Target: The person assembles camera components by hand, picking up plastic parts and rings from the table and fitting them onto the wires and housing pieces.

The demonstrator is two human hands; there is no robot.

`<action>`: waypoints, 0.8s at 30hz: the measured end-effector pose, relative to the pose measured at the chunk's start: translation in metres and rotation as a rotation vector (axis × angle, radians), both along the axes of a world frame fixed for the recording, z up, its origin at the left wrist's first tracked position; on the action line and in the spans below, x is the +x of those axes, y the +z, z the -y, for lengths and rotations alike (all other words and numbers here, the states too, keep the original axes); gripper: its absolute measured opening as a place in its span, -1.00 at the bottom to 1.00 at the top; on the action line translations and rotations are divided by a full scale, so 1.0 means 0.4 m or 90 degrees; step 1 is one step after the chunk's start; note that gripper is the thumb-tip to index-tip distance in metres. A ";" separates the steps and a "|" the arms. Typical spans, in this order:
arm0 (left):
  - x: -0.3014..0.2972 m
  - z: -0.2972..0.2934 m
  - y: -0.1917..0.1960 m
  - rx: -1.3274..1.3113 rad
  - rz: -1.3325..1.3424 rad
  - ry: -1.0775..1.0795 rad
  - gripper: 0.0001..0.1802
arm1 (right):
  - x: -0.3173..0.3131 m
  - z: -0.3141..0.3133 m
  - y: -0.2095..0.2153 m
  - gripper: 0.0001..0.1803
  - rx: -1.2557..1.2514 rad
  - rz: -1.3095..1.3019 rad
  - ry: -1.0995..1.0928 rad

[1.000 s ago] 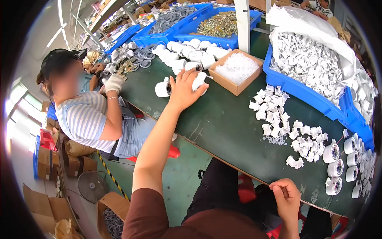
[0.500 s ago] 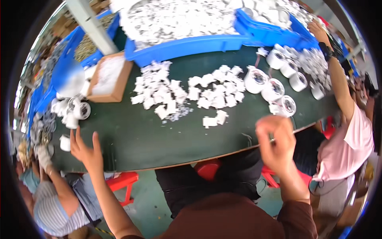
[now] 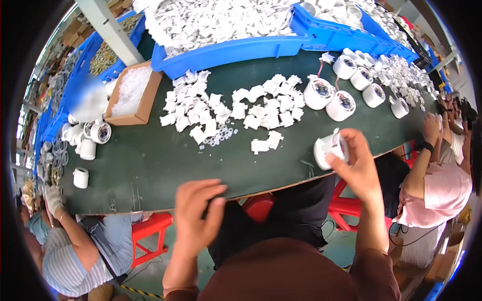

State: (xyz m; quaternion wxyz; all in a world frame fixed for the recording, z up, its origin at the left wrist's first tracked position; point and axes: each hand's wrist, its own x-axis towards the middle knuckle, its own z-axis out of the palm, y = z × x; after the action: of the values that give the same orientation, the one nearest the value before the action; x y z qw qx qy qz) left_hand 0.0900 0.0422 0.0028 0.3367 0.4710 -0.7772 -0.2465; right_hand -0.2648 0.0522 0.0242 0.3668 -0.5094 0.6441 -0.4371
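Note:
My right hand (image 3: 357, 163) grips a white round plastic housing (image 3: 327, 151) between thumb and fingers, at the table's near edge on the right. My left hand (image 3: 197, 213) is empty, with its fingers apart, over the near edge left of the middle. Beyond my right hand stand several white round housings (image 3: 340, 106) with wiring visible inside. In the middle of the green table lie two loose groups of small white plastic brackets (image 3: 271, 113), with tiny clear rings (image 3: 221, 134) scattered beside them. At the left, a lone white cylinder (image 3: 81, 178) stands near more housings (image 3: 100, 132).
Large blue bins (image 3: 231, 52) heaped with white parts line the far side. An open cardboard box (image 3: 150, 105) stands by a metal post (image 3: 109, 31). Co-workers sit at left (image 3: 75, 251) and right (image 3: 437, 185). Small white parts (image 3: 406, 80) lie at far right.
My left hand has moved right and nearer, away from the cylinder at left. My right hand now holds a housing, and the nearest one in the right group is gone. The right co-worker's arm has lowered.

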 end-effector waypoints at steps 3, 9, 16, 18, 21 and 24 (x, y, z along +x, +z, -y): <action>-0.089 -0.021 0.014 0.063 -0.076 -0.121 -0.43 | 0.143 -0.018 -0.012 -0.35 -0.040 0.206 0.129; -0.155 -0.026 -0.017 0.001 -0.173 -0.028 -0.20 | 0.314 -0.034 -0.021 -0.13 -0.099 0.070 0.350; -0.107 -0.003 -0.015 -0.072 -0.102 0.072 -0.53 | 0.306 0.022 -0.005 -0.53 -0.075 0.100 0.372; -0.113 0.008 -0.009 -0.082 -0.097 0.081 -0.57 | 0.317 0.035 -0.005 -0.57 -0.091 0.143 0.317; -0.121 0.022 -0.008 -0.123 -0.053 0.097 -0.58 | 0.341 0.052 -0.003 -0.74 -0.135 0.202 0.327; -0.118 0.030 -0.018 -0.132 -0.047 0.121 -0.66 | 0.354 0.057 0.005 -0.85 -0.142 0.237 0.328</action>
State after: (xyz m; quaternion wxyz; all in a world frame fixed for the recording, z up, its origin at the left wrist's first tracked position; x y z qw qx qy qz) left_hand 0.0427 0.0300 -0.0044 0.4335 0.4960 -0.7375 -0.1491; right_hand -0.1232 0.0294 0.0261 0.5186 -0.6039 0.3639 -0.4836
